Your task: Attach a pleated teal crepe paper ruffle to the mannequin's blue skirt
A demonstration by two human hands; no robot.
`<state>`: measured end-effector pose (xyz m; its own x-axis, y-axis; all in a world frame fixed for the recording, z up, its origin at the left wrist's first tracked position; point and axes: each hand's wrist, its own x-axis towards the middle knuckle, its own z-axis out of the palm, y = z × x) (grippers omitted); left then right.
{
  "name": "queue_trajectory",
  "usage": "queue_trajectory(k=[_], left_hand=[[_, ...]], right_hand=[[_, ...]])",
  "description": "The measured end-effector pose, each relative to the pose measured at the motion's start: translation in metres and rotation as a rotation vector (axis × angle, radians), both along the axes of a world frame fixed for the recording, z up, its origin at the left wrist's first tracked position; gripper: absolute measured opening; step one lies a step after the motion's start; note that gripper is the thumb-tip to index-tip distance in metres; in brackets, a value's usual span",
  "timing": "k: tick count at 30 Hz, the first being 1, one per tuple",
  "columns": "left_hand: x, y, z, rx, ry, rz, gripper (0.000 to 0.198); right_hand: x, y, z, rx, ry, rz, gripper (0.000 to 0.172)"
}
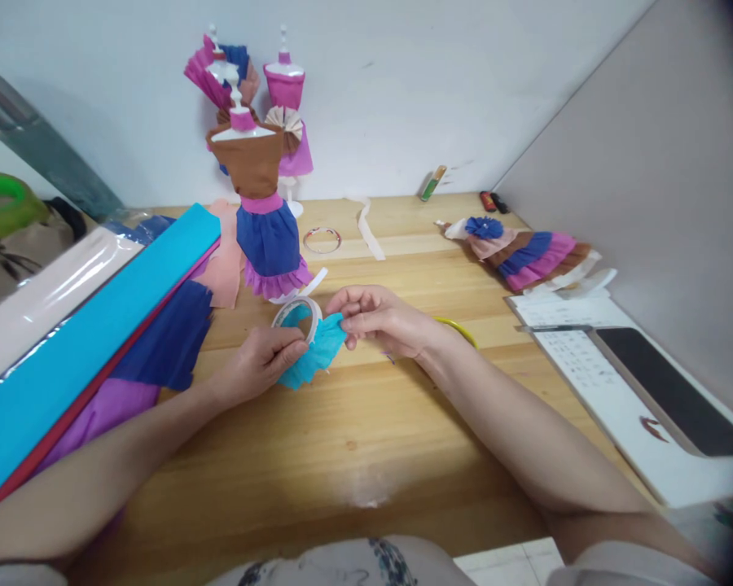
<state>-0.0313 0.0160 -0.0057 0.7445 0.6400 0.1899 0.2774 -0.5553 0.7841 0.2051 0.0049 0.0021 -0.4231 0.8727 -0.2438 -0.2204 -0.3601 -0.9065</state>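
My left hand (269,362) grips a roll of white tape (313,321), its thumb on the near rim. A pleated piece of turquoise crepe paper (318,354) fans out beside and below the roll, and some turquoise shows through the ring. Between thumb and fingers, my right hand (375,321) pinches the upper right corner of that paper. A loose end of tape (314,282) sticks up from the roll. Just behind stands a small mannequin (260,236) in a brown top, blue skirt and purple ruffle.
Two more dressed mannequins (285,85) stand against the wall. Folded crepe paper (98,350) covers the left side. A bangle (322,239), a paper strip (370,232) and a glue bottle (432,184) lie behind. At right are a lying dressed figure (531,252) and a phone (672,382) on a sheet.
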Motion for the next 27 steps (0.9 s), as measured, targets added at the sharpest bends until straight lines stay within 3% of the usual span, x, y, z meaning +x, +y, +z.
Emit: queue_trajectory(k=[6, 15, 21, 27], left_hand=[[0.001, -0.001, -0.001, 0.085, -0.001, 0.008, 0.045], [0.002, -0.001, -0.003, 0.137, 0.029, -0.007, 0.046], [0.002, 0.000, -0.007, 0.107, -0.001, -0.026, 0.043], [0.002, -0.002, -0.006, 0.011, 0.004, -0.014, 0.045]], right_hand=[[-0.005, -0.002, 0.000, 0.045, -0.146, -0.042, 0.037], [0.001, 0.002, -0.001, 0.013, -0.145, -0.024, 0.048], [-0.005, -0.003, -0.001, 0.098, -0.194, 0.086, 0.035], [-0.013, -0.006, 0.000, 0.103, -0.233, 0.042, 0.027]])
